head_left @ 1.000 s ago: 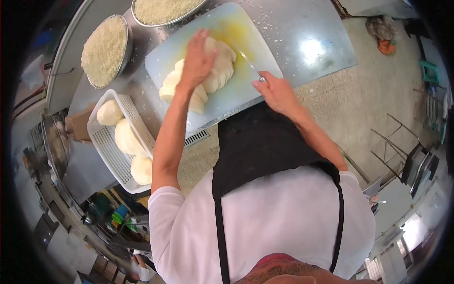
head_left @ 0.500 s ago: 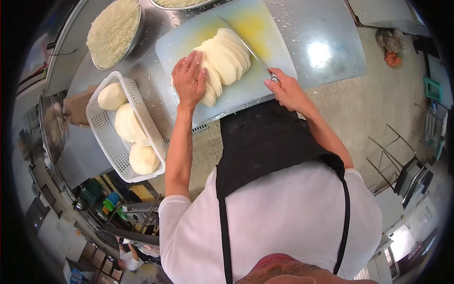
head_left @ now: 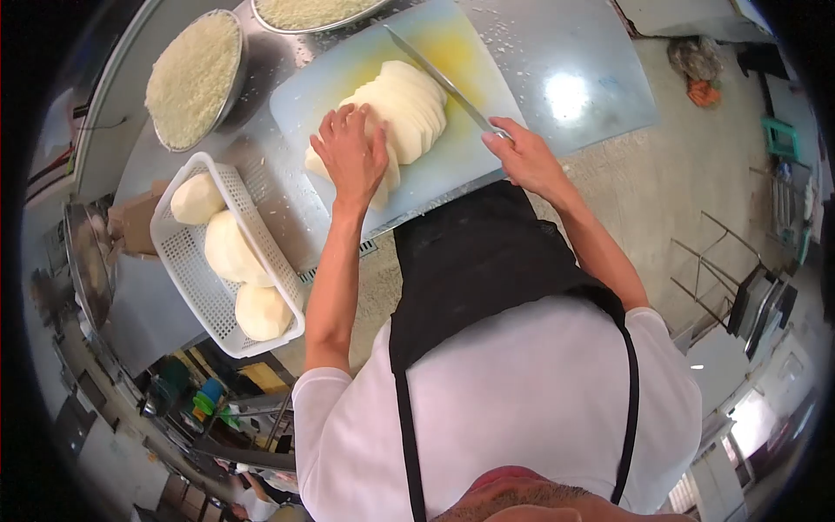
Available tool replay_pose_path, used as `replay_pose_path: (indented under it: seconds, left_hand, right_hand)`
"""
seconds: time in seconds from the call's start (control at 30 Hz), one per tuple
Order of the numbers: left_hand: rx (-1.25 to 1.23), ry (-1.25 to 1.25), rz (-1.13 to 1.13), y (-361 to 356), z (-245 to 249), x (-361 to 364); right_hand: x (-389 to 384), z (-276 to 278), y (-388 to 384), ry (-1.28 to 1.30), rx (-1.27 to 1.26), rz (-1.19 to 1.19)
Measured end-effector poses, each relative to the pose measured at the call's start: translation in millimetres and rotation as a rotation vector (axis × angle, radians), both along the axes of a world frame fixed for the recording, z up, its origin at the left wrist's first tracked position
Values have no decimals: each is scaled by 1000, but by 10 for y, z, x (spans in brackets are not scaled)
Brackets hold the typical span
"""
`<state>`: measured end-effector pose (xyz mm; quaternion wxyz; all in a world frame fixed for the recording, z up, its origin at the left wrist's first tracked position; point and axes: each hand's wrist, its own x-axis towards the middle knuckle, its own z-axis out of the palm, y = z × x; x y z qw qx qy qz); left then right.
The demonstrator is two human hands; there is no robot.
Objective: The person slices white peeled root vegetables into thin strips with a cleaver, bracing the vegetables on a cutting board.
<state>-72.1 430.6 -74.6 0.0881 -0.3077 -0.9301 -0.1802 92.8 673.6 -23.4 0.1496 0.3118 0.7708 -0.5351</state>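
My right hand (head_left: pixel 528 157) is wrapped round the handle of a kitchen knife (head_left: pixel 439 74). Its blade points up and left, apart from the slices on their right side. A fanned row of thin slices of a pale peeled root vegetable (head_left: pixel 409 109) lies on the white cutting board (head_left: pixel 435 184), which has a yellow stain. Resting on the left end of the row, my left hand (head_left: pixel 355 161) has its fingers stretched out and covers part of the slices.
Left of the board, a white perforated basket (head_left: pixel 280 252) holds three whole peeled vegetables (head_left: pixel 230 248). Two metal bowls carry small pale chopped pieces (head_left: pixel 193 83). Scraps dot the steel table (head_left: pixel 583 61). A metal-framed stool (head_left: pixel 722 270) stands on the floor at right.
The view has shifted slightly. My left hand's fingers are more spread on the slices, and some slices beneath it look more splayed. The knife stays in my right hand, beside the row.
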Motion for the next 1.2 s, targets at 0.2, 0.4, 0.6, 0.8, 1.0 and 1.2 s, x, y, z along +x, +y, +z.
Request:
replay_pose_path:
  seconds: [0.2, 0.4, 0.6, 0.8, 1.0, 1.2]
  left_hand:
    - [83, 1, -247, 614, -20, -223]
    - [-27, -44, -200, 773, 0, -239]
    - [-71, -46, -192, 781, -59, -292]
    - [-53, -96, -206, 764, -36, -301]
    - [-79, -129, -213, 761, 16, -314]
    - [-15, -104, -220, 727, -18, -283]
  right_hand:
    - [30, -57, -18, 182, 170, 117]
    - [21, -67, -90, 250, 219, 77]
    - [-19, 142, -161, 117, 200, 79]
    - [-130, 285, -91, 161, 180, 180]
    - [-247, -35, -114, 314, 197, 123]
    - [-193, 77, -182, 192, 139, 154]
